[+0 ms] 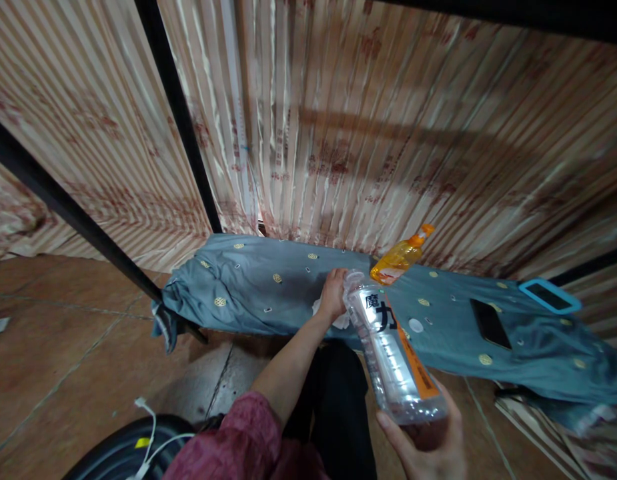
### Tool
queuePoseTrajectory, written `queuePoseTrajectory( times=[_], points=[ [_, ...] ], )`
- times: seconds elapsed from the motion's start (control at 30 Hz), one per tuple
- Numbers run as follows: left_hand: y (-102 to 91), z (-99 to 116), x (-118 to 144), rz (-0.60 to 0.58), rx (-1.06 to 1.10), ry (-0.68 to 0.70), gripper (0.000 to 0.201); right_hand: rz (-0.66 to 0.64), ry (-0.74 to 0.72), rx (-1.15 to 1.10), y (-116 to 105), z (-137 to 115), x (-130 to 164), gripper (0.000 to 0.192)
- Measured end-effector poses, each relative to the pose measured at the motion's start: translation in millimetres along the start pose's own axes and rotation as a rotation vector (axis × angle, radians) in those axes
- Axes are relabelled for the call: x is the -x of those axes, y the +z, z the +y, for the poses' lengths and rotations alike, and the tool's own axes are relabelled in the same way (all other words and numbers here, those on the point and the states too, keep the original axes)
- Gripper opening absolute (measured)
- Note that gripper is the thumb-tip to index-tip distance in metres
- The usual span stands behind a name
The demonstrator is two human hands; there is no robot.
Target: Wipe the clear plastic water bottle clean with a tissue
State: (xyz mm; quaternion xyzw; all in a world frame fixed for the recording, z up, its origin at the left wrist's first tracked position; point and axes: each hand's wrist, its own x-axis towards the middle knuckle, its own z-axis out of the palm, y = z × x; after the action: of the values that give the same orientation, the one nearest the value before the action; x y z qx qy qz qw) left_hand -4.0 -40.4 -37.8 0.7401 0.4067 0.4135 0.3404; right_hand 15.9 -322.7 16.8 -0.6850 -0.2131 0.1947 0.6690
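Bottle (395, 357) in our right hand (431, 443), clear and seemingly empty, cap already off: we judge the white disc (415, 325) lying on the bed (268, 293) to be that cap. Our right hand curls round the base from below, fingers closed on it. The bottle's long axis runs from the base, near us at lower right, up and away to the open mouth, which points toward the curtain (388, 133) and slightly left, tilted over the bed. Our left hand (333, 293) presses on a white cloth or tissue (328, 312) on the bed just beside the mouth; its fingers look bent over it, though we cannot tell whether they pinch. Wiping seems under way, recapping left. An orange bottle (401, 257) lies just beyond.
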Motion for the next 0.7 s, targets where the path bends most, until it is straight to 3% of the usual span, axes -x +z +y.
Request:
queuePoseTrajectory(
  times=[0.7],
  points=[
    [0.8,-0.7,0.2,0.014,0.003,0.016,0.03,-0.007,-0.021,0.021,-3.0,3.7,-3.9,0.104]
  ],
)
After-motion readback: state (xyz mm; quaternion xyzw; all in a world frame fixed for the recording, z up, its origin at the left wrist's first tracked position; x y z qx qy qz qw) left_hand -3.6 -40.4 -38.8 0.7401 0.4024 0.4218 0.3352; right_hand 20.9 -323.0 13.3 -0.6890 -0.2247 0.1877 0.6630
